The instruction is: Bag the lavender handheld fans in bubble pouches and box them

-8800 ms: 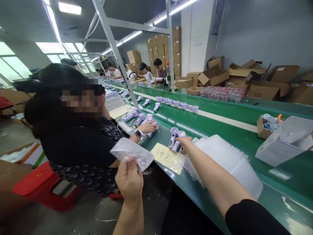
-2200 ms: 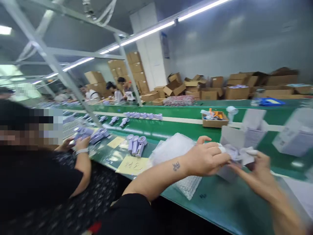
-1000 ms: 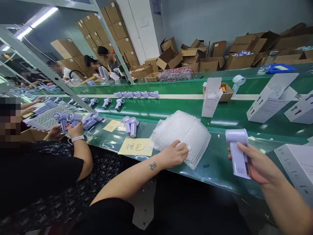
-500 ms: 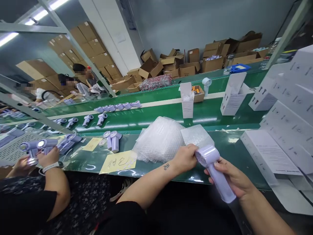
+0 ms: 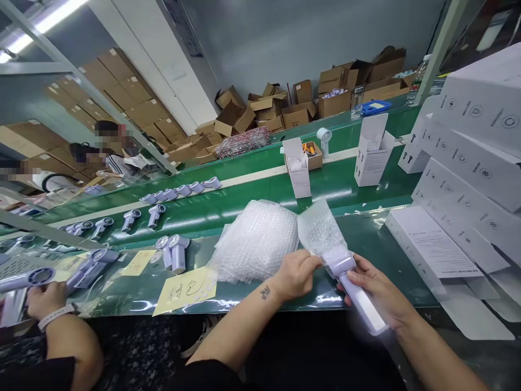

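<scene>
The right hand (image 5: 372, 288) grasps the handle of a lilac fan (image 5: 362, 304) over the near edge of the tabletop (image 5: 366, 239); its head overlaps a bubble-wrap pouch (image 5: 321, 228), whether inside or in front cannot be told. The left hand (image 5: 299, 274) pinches the pouch's near corner, fingertips partly hidden. Beside it, a pouch stack (image 5: 258, 241); rightward along that edge, white cartons (image 5: 459, 201), cut off by the frame
</scene>
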{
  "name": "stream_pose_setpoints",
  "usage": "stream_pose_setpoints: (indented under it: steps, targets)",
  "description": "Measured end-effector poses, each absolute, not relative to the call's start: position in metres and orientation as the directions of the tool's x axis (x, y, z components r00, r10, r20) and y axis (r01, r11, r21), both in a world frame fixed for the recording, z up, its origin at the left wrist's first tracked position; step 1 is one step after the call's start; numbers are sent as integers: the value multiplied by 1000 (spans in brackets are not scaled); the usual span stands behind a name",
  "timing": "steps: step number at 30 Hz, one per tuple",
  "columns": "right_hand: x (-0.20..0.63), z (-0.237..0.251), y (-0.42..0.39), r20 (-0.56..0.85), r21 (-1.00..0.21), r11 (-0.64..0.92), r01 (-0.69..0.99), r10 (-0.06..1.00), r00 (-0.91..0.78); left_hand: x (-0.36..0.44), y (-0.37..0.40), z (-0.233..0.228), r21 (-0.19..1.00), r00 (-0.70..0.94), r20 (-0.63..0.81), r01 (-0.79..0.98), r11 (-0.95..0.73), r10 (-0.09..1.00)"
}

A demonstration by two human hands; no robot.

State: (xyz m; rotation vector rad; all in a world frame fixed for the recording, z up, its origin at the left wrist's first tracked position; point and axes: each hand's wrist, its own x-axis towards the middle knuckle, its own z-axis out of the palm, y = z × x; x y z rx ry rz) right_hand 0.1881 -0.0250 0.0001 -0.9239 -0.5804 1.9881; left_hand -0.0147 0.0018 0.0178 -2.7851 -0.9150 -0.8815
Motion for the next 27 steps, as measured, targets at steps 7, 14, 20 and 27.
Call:
stream_pose_setpoints:
  steps: [7, 14, 20, 27]
  targets:
    - [184, 5, -23, -418, -683, -487, -544, 872, -256, -6, 7, 4, -10, 629, 572, 647, -763, 526]
    - [184, -4, -19, -419, -664, -451, -596, 885, -203, 10, -2, -13, -3, 559, 654, 675, -738, 509]
    - [178, -6, -11, -560, -590, -529, -610, 812, -163, 15, -3, -17, 306, 393, 549, 727, -615, 738]
    - [201, 54, 27, -470, -882, -471, 9, 880, -66, 21, 31, 47, 884, 228, -129, 468, 8, 965]
